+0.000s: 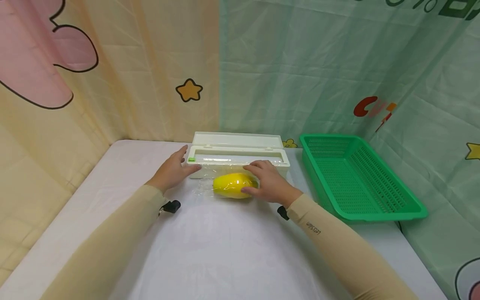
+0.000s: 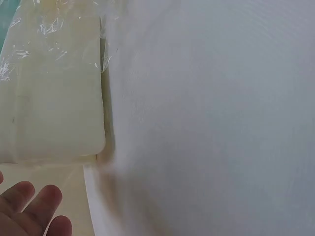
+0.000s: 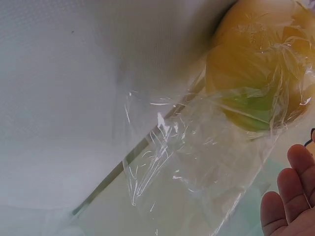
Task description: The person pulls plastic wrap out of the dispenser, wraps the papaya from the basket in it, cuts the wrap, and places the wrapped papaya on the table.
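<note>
A yellow oblong fruit [image 1: 231, 185] lies on its side in front of a white cling film dispenser [image 1: 240, 170], whose lid stands raised. Clear film [image 3: 167, 142] runs over the fruit and the dispenser's front; a green patch shows on the fruit in the right wrist view. My right hand [image 1: 273, 183] is at the fruit's right end, thumb overlapping it and fingertips near the dispenser's front edge, fingers fairly straight in the right wrist view. My left hand [image 1: 171, 170] is beside the dispenser's left end, fingers extended and thumb near its front corner, holding nothing.
A green perforated basket [image 1: 318, 183] stands at the right of the table, close to my right forearm. A white cloth [image 1: 210, 250] covers the table. Printed curtains [image 1: 262, 75] hang behind and at the sides.
</note>
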Tool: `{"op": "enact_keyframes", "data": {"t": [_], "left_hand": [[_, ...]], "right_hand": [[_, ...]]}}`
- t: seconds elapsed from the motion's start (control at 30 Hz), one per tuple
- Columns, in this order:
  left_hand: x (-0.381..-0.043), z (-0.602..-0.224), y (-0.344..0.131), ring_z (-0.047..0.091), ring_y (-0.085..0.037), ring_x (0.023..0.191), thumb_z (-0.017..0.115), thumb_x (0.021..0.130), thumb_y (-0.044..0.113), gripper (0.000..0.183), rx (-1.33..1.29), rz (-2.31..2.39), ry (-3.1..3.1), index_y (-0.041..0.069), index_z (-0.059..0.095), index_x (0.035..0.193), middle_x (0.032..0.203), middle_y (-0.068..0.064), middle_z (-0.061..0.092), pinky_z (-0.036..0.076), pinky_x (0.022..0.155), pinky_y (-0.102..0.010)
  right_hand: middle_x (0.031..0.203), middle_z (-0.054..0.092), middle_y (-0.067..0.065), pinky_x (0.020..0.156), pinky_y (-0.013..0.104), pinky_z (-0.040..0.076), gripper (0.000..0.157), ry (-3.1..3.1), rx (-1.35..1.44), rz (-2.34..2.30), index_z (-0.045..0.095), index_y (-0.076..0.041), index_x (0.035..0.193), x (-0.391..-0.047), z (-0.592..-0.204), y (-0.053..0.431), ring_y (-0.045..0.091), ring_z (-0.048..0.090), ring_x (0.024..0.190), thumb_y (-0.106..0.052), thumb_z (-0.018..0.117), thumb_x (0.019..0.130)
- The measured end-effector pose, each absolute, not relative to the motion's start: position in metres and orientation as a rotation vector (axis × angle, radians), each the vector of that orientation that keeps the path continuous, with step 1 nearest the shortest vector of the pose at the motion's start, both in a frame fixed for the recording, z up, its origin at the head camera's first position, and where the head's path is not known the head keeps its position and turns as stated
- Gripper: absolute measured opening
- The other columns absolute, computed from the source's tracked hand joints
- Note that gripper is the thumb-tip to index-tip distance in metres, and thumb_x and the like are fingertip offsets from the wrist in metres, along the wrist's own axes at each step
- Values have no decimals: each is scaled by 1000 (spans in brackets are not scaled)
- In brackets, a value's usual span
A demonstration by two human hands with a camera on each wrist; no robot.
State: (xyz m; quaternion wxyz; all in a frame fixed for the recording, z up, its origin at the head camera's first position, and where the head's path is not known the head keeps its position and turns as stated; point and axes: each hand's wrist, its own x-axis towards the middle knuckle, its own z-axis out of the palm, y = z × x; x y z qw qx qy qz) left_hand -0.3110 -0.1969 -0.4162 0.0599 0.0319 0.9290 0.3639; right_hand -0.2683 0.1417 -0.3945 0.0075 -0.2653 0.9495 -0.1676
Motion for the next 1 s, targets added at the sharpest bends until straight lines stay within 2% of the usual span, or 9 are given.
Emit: {"op": "enact_keyframes", "data": {"t": [0.1,0.27,0.47,0.6,0.8,1.0], "left_hand": [[-314,-420,-193,38,-42,153,70,92,67,112,113,1119,2803,22,6,171,174,-15,26,30,125,-63],[-315,-425,-193,41,-40,151,69,95,61,102,152,1134,2828,21,14,171,174,-12,27,28,127,-58],[-316,-429,-196,51,-38,142,72,96,55,95,111,1174,2840,25,21,169,170,-14,36,37,122,-55],[-319,-431,-196,55,-37,136,75,94,56,96,115,1192,2845,25,24,168,171,-13,35,43,117,-54],[-321,-433,-195,56,-37,137,78,90,59,100,121,1223,2838,24,26,168,172,-10,32,42,118,-53],[-319,-433,-195,56,-38,139,78,92,55,97,113,1252,2827,24,26,168,172,-11,32,43,118,-53]], "right_hand": [[154,51,8,122,50,40,78,2963,-834,-539,51,-18,156,-269,-394,139,30,43,144,-55,77,92],[158,49,8,124,50,38,80,2944,-861,-587,49,-17,157,-270,-390,133,30,41,147,-55,76,93],[167,42,7,128,49,33,82,2911,-900,-618,44,-15,161,-273,-385,124,31,37,155,-53,74,95],[171,35,5,129,49,30,84,2899,-917,-608,39,-15,163,-277,-382,118,31,34,158,-53,72,97],[174,30,4,131,49,26,85,2886,-949,-581,34,-15,166,-284,-377,106,28,29,161,-53,70,98],[174,31,1,131,48,25,80,2876,-930,-568,37,-21,165,-292,-372,90,26,28,162,-53,69,99]]}}
